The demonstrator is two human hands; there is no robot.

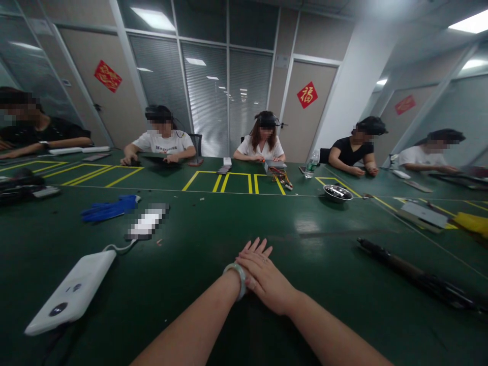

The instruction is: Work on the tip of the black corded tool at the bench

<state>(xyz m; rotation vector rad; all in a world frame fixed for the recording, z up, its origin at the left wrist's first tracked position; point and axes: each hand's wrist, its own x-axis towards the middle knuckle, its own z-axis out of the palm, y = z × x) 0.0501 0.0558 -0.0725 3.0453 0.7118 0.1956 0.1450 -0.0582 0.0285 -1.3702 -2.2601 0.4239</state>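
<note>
Both my hands rest on the green table, one on top of the other. My right hand lies flat across the back of my left hand, whose stretched fingertips poke out beyond it. A pale bangle circles my left wrist. Neither hand holds anything. The nearest things are a white power bank to the left and a long black tool to the right.
A blue glove and a blurred white item lie at the left, cabled to the power bank. A metal bowl, a water bottle and wired parts sit farther off. Several people work along the far and side edges.
</note>
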